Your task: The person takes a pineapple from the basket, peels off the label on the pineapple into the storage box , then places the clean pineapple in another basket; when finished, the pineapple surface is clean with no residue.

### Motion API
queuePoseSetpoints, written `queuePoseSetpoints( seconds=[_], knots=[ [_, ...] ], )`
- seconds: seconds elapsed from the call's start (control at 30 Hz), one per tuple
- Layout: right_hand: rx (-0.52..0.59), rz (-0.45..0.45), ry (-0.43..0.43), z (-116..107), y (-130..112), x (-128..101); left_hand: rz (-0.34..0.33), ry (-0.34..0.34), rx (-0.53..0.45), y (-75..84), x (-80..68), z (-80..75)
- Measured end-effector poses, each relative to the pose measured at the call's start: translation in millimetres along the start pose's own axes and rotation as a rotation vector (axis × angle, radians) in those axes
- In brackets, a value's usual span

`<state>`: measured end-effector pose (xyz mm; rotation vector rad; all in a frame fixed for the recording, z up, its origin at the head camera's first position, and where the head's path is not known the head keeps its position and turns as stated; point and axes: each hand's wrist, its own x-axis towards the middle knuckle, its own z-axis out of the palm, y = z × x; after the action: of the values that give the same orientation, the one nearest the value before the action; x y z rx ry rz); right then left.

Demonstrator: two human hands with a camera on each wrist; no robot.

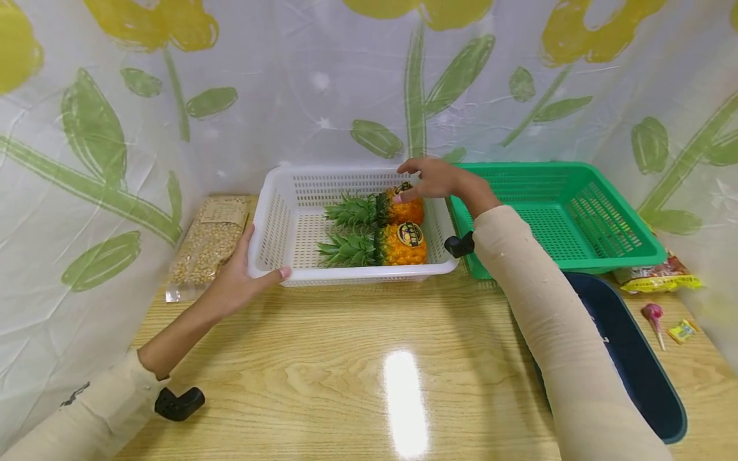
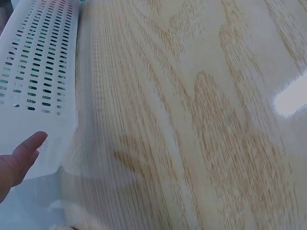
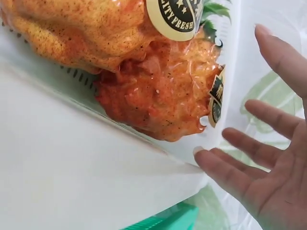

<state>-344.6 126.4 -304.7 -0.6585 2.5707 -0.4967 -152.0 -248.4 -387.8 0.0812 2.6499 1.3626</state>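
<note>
A white slotted basket (image 1: 352,276) stands on the wooden table (image 1: 346,371) with two wrapped pineapples lying in it, leaves to the left. My left hand (image 1: 242,275) rests against the basket's near left corner, its thumb (image 2: 24,155) straight along the front wall (image 2: 38,72). My right hand (image 1: 429,179) hovers over the far pineapple (image 1: 406,210) at the basket's right rim. In the right wrist view its fingers (image 3: 254,163) are spread and straight beside that pineapple (image 3: 158,96), holding nothing. The near pineapple (image 1: 400,246) lies untouched.
A green basket (image 1: 576,218) stands right of the white one. A bag of pale beans (image 1: 210,240) lies to the left. A dark blue tray (image 1: 628,358), a snack packet (image 1: 657,275), a lollipop (image 1: 654,317) and a small candy (image 1: 682,330) lie at the right.
</note>
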Motion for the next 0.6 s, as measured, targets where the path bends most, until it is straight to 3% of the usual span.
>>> queuePoseSetpoints(
  seconds=[0.4,0.6],
  knots=[
    [0.024,0.066,-0.124,2,-8,8,-0.018,0.003,0.006,0.4,-2.5,1.1],
    [-0.018,0.06,-0.177,3,-8,12,-0.022,0.006,0.016,1.3,-3.1,1.5]
  ],
)
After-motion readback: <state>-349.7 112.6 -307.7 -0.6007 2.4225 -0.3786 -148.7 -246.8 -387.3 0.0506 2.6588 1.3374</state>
